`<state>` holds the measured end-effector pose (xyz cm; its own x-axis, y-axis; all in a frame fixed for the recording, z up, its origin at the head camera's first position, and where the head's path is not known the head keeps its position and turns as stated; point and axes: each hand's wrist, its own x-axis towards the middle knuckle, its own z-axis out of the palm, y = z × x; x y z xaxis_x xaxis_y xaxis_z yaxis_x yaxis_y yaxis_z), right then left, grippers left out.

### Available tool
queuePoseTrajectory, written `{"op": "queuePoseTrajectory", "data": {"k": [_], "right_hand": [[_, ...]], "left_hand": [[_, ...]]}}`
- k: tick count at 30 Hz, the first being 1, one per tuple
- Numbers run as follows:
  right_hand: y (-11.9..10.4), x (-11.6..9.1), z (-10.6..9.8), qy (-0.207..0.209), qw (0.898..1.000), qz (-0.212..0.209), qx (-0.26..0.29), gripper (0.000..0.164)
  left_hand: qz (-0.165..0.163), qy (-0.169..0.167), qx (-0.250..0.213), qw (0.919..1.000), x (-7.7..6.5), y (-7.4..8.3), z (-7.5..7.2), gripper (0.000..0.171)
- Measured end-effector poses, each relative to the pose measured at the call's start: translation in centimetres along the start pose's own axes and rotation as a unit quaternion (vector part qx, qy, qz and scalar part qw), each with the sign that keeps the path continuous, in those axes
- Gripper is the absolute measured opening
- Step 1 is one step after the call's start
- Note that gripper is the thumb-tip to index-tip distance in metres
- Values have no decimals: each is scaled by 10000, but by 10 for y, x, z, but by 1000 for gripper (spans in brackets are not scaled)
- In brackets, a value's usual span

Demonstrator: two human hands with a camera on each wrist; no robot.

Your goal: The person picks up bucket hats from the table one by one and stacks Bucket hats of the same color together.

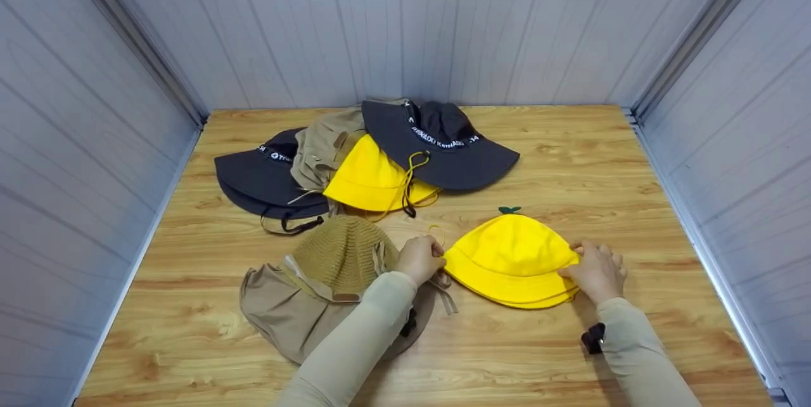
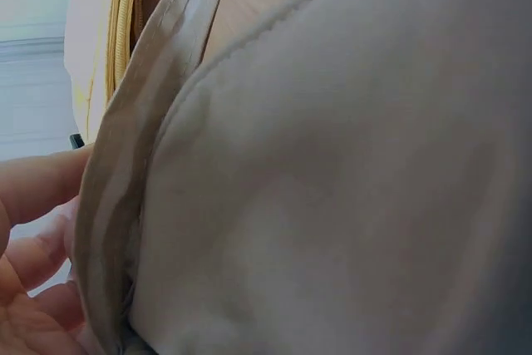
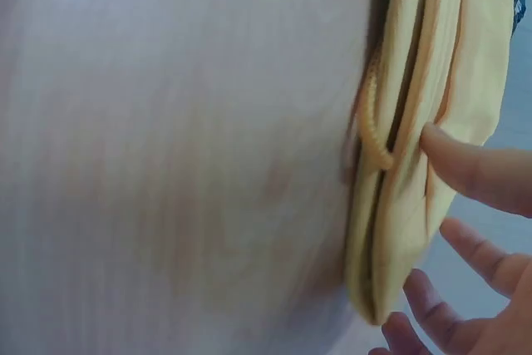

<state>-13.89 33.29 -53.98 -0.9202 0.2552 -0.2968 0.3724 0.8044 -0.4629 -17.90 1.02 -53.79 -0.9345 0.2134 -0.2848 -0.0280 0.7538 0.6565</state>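
A yellow bucket hat (image 1: 513,258) with a small green sprout on its crown lies flattened on the table, right of centre. My left hand (image 1: 419,259) pinches the left end of its brim. At the right end, my right hand (image 1: 599,271) touches the brim; in the right wrist view the thumb (image 3: 474,168) rests on the yellow cloth (image 3: 407,197), fingers spread loosely beside it. Under my left forearm lies a tan hat (image 1: 342,261) with a ribbed crown and a wide brim. Its cloth (image 2: 316,180) fills most of the left wrist view and partly hides my left fingers.
Behind, hats overlap in a pile: a dark hat (image 1: 266,175) at left, a beige hat (image 1: 317,147), another yellow hat (image 1: 364,179) with a cord, and a dark hat (image 1: 472,163) with a lettered band on top. Pale panel walls (image 1: 405,26) enclose the wooden table (image 1: 589,166).
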Motion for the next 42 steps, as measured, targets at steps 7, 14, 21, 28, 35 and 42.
{"op": "queuePoseTrajectory", "data": {"k": [7,14,21,28,35,42], "right_hand": [[-12,-2,2,180,9964,-474,-678,40],[-28,-3,6,352,9882,-860,-1214,44],[-52,-6,17,518,9874,-1414,-477,46],[-74,-8,37,464,9837,-1735,58,40],[-83,-11,50,369,9824,-1827,-118,44],[-81,-11,55,242,9809,-1919,-198,47]], "left_hand": [[196,-40,26,9998,-2,3,0,10],[85,21,-402,9992,0,-2,-15,15],[-287,1595,-588,9850,13,-17,-45,35],[-876,2523,-421,9628,27,-43,-85,58],[-1078,2213,-800,9659,37,-78,-119,73],[-1463,1740,-2075,9515,40,-101,-133,81]]}}
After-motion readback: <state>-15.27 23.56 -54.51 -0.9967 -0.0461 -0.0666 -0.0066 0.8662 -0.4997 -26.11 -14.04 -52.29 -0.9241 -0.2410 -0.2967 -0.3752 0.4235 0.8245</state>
